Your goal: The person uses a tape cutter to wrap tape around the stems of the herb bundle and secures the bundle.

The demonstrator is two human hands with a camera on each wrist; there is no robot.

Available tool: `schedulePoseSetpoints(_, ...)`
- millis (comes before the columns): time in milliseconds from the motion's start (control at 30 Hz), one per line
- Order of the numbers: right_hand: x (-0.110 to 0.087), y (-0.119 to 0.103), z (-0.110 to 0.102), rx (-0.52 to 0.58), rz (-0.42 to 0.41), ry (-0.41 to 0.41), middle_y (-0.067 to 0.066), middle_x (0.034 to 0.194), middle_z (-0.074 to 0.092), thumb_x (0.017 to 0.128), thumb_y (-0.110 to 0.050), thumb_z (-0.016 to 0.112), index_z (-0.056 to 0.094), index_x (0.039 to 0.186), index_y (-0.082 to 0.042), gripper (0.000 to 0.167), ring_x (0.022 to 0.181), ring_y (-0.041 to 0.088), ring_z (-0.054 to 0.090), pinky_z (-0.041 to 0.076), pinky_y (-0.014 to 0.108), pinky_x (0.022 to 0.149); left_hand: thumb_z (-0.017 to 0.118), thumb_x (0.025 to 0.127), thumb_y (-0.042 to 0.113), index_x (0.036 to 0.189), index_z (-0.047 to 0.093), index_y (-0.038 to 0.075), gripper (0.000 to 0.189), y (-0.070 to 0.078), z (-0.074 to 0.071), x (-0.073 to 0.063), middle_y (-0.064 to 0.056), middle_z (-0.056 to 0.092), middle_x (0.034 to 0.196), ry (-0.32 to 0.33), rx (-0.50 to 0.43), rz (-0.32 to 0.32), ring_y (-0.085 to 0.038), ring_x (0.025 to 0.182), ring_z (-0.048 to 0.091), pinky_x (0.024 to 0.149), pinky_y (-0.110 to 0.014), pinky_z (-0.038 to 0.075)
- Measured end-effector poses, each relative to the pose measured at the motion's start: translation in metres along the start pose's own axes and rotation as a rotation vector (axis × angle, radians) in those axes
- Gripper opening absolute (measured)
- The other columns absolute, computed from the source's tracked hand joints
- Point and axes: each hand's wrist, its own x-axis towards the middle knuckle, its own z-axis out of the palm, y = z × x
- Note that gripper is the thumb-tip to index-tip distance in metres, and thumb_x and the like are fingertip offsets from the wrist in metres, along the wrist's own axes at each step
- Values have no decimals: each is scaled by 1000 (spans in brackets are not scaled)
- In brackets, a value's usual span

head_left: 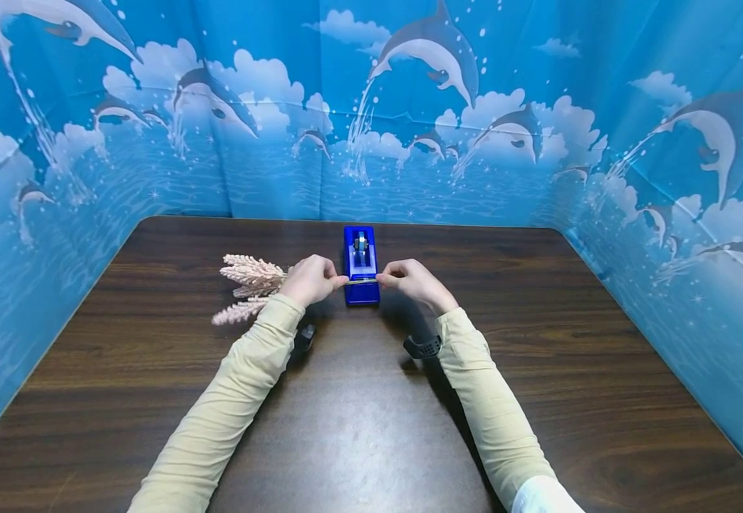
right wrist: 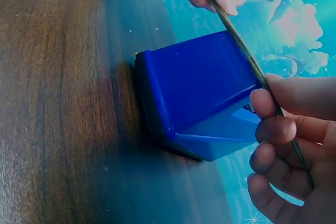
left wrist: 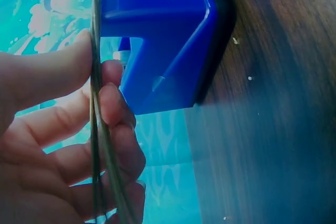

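A blue tape dispenser [head_left: 362,295] with a small tape roll [head_left: 360,244] in it stands near the table's far edge. Across its front end runs a bundle of thin greenish-brown stems [right wrist: 239,41], with fluffy pale pink flower heads [head_left: 252,272] at the left. My left hand [head_left: 310,281] pinches the stems between thumb and fingers, just left of the dispenser; in the left wrist view several stems pass over its fingers. At the right side, my right hand [head_left: 417,282] pinches the same bundle near its other end, fingertips close to the dispenser's edge.
The dark wood-grain table [head_left: 371,427] reaches back to a blue curtain [head_left: 268,185] printed with dolphins, which hangs around its far and side edges. Black wrist devices show below both wrists, the right one [head_left: 422,348] close over the tabletop. Tiny pale specks dot the wood.
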Motion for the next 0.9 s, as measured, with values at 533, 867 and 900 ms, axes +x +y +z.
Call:
schedulePoseSetpoints(533, 1, 2, 2, 38, 55, -73, 1, 65, 48, 103, -26, 46, 64, 86, 8, 42, 57, 10, 34, 30, 25, 58, 64, 92, 20, 85, 56, 4, 19, 8, 7, -4, -10, 61, 77, -6, 59, 148, -28, 74, 58, 70, -42, 46)
schedulePoseSetpoints(867, 0, -2, -3, -6, 14, 1, 19, 91, 64, 98, -24, 55, 64, 90, 7, 33, 76, 14, 46, 37, 26, 71, 62, 93, 19, 79, 70, 3, 23, 11, 9, -1, -10, 68, 77, 93, -4, 94, -26, 72, 59, 70, -40, 45)
schedulePoseSetpoints(900, 0, -2, -3, -7, 15, 0, 19, 93, 65, 98, -24, 56, 65, 91, 6, 32, 78, 14, 47, 37, 26, 72, 63, 92, 19, 80, 70, 3, 21, 11, 9, -1, -11, 68, 77, 97, -8, 91, -27, 73, 60, 71, -41, 46)
